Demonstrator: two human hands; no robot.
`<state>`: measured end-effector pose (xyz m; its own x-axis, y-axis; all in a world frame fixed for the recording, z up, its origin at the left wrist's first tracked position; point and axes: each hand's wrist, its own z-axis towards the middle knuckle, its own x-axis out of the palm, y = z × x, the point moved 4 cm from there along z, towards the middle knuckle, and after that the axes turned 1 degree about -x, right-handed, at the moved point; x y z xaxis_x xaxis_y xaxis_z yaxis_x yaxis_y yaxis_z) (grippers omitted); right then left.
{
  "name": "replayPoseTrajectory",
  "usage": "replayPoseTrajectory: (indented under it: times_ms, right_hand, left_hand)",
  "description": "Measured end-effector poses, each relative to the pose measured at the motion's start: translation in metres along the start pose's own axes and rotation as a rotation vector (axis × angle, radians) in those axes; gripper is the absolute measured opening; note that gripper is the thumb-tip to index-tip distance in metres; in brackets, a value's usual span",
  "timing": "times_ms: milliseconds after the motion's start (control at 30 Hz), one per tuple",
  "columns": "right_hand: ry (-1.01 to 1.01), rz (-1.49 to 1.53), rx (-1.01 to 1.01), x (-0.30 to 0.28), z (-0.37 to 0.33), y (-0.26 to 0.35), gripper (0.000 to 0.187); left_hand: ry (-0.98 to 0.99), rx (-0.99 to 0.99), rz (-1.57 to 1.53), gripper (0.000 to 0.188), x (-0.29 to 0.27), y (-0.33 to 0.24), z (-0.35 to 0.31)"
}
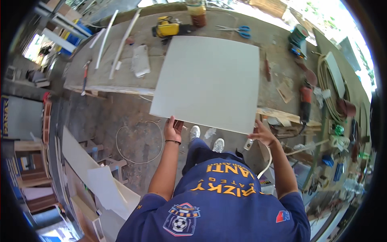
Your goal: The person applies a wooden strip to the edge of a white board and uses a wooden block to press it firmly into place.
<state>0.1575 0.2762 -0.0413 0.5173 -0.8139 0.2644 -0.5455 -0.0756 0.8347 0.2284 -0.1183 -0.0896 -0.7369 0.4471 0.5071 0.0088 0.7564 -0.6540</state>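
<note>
A large white square panel lies with its far part over the workbench, while its near edge juts out past the bench toward me. My left hand grips that near edge close to its left corner, thumb on top and fingers underneath. At the right corner, my right hand holds the same panel, thumb at the side edge and fingers below. The undersides of both hands' grips are hidden by the panel.
Beyond the panel are a yellow power tool, a jar of brown liquid and blue-handled scissors. A red angle grinder lies right, near a coiled hose. White strips and a hammer lie left.
</note>
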Motion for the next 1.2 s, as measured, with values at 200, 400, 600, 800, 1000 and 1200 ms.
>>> replayPoseTrajectory:
  times_ms: [200,400,600,800,1000,1200]
  right_hand:
    - [-0.079,-0.036,-0.012,0.013,-0.005,0.013,0.095]
    - [-0.071,-0.057,0.050,0.003,-0.002,0.004,0.095]
    - [-0.099,0.005,0.067,0.015,-0.002,0.018,0.085]
    - [-0.116,-0.045,0.162,-0.006,-0.001,-0.007,0.071]
    - [-0.164,-0.187,0.138,-0.008,-0.007,-0.008,0.064]
    - [-0.294,-0.440,0.150,0.008,-0.013,0.005,0.067]
  left_hand:
    - [-0.066,0.789,1.061,0.098,-0.013,-0.107,0.009]
    - [0.464,0.935,1.914,0.113,0.016,-0.137,0.039]
    - [0.691,0.768,2.082,0.082,0.001,-0.150,0.068]
    - [0.986,0.728,2.232,0.069,0.013,-0.164,0.070]
    - [1.138,0.915,1.841,0.065,0.024,-0.177,0.078]
    - [0.440,-0.043,1.063,0.050,0.021,-0.138,0.132]
